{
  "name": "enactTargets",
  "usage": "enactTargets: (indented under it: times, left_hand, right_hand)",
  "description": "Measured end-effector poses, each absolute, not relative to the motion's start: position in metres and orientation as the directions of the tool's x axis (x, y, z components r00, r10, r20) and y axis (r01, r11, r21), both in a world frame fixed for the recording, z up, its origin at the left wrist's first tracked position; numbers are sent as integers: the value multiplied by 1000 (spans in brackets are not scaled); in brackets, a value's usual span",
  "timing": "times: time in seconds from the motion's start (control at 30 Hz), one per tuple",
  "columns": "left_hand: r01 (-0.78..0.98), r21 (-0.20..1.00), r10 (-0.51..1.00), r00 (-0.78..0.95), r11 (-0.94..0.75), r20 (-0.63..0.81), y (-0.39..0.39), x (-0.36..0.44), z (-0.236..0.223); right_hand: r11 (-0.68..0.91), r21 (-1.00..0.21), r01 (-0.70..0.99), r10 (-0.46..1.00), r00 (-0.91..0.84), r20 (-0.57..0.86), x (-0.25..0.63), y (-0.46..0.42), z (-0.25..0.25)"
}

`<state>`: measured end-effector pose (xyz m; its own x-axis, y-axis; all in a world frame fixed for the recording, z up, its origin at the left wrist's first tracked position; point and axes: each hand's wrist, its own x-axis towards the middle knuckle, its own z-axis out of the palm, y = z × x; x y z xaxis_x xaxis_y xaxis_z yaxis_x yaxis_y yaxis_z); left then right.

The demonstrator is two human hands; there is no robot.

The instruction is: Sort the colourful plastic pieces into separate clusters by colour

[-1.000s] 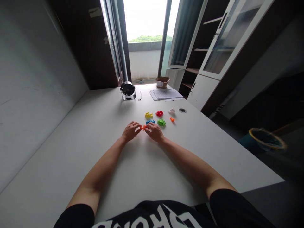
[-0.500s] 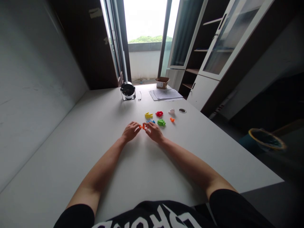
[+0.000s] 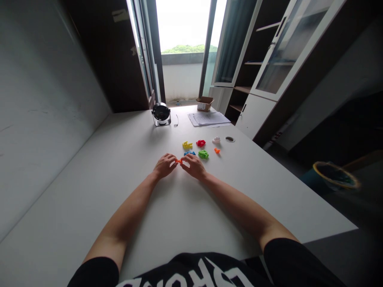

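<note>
**While the left hand (image 3: 164, 166) and right hand (image 3: 194, 166) pinch it, a small bright-orange plastic piece (image 3: 178, 161) sits nearly hidden**

Fingertips of both hands meet on the piece, just above the white tabletop (image 3: 104, 179). Its small size means it could slip or flick away under uneven pressure, possibly knocking the nearby bright-blue plastic piece (image 3: 189, 153) or lumpy green plastic piece (image 3: 203, 154). Compared with the earlier frame, the hands are closer and less orange shows.
</note>
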<state>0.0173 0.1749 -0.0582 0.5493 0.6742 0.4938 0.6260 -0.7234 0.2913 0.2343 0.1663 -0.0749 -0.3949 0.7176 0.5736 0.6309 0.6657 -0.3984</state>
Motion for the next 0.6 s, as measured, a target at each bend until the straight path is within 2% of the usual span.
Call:
enactTargets:
  times: [0.6]
  left_hand:
    - [641, 275, 677, 545, -717, 494, 177, 17, -60]
  right_hand:
    - [615, -469, 634, 755, -304, 581, 235, 165, -72]
